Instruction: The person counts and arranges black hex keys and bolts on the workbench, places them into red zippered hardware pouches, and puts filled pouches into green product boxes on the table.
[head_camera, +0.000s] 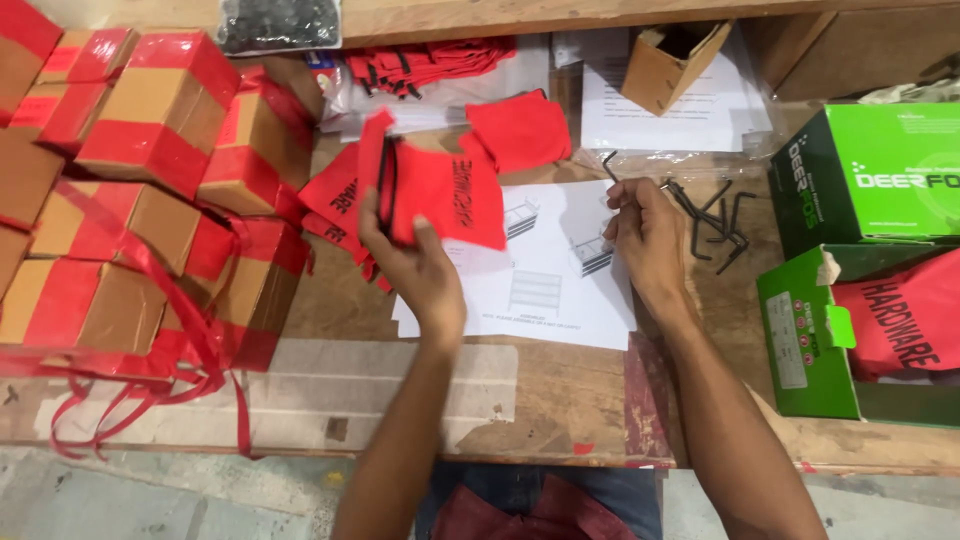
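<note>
My left hand grips a red drawstring cloth bag with black lettering, lifted just above a white instruction sheet on the wooden table. My right hand pinches a black hex key at the sheet's right edge. Right of that hand lies a pile of several black hex keys. More red bags lie under and beside the held one, and another red bag lies just behind it.
Stacked cardboard boxes bound in red tape fill the left side. Two green cartons stand at the right, the lower green carton holding red bags. A small open cardboard box rests on papers at the back.
</note>
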